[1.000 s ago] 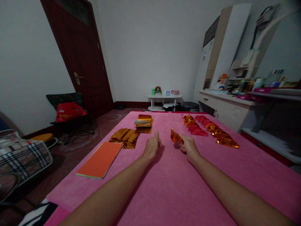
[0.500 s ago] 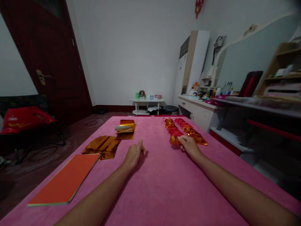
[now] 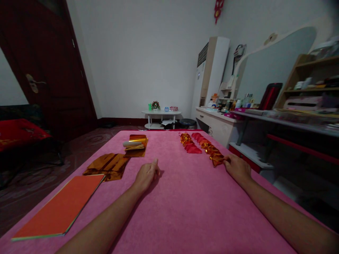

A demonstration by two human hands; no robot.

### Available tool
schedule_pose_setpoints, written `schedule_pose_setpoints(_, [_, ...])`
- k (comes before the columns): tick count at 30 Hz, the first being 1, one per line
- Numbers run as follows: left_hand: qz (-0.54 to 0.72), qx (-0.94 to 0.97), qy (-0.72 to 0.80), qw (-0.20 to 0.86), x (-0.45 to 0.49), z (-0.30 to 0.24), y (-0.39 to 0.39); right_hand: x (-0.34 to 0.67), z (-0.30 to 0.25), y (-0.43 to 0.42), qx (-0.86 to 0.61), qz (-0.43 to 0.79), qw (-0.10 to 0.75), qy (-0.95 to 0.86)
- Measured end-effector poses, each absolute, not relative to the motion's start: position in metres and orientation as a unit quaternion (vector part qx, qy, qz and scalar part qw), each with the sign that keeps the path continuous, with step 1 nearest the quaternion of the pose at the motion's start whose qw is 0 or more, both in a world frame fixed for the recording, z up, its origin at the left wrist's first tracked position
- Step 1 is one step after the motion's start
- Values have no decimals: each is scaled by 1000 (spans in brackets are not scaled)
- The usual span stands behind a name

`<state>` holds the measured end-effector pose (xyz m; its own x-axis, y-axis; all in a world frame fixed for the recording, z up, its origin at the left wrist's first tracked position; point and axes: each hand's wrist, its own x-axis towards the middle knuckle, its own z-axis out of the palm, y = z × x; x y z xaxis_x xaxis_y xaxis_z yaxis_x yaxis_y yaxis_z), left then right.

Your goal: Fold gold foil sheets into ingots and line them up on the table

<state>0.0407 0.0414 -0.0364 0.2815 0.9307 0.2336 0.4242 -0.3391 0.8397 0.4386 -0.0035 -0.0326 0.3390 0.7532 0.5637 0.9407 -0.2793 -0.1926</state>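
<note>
My right hand [image 3: 237,168] pinches the near end of a gold foil piece [image 3: 217,160], at the near end of the right row of folded red and gold foil pieces [image 3: 205,143]. A second row [image 3: 186,140] lies to its left, with a red folded piece [image 3: 194,148] at its near end. My left hand [image 3: 145,174] rests on the pink cloth, fingers curled, thumb on top, nothing visible in it. Left of it lies a spread stack of gold foil sheets [image 3: 107,165]. Beyond that are more gold foil sheets [image 3: 137,138] with a pale rounded object [image 3: 131,144] on them.
A stack of coloured paper, orange on top [image 3: 62,206], lies at the left on the pink cloth [image 3: 174,211]. Beyond the far edge stands a small white table [image 3: 161,113]. A dresser [image 3: 218,121] and a shelf desk [image 3: 291,120] line the right side.
My right hand has moved right, from a gold piece at the left row's near end to the right row's near end. The left row now ends in red. My left hand stays resting.
</note>
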Motion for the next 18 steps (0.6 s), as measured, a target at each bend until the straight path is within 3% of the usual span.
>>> schedule_pose_setpoints(3, [370, 735, 466, 326, 41, -38, 43, 431, -29, -8, -774, -218, 274, -529])
schedule_pose_setpoints(6, [359, 742, 470, 315, 42, -41, 46, 409, -23, -10, -723, -235, 346, -551])
schedule_pose_setpoints(11, [337, 754, 479, 297, 44, -42, 47, 301, 2, -18, -556, -92, 423, -710])
schedule_pose_setpoints(14, [333, 768, 472, 275, 43, -42, 45, 228, 22, -29, -466, -16, 364, -807])
schedule_pose_setpoints(18, [330, 781, 462, 260, 40, -42, 43, 203, 31, -31, -424, -20, 292, -857])
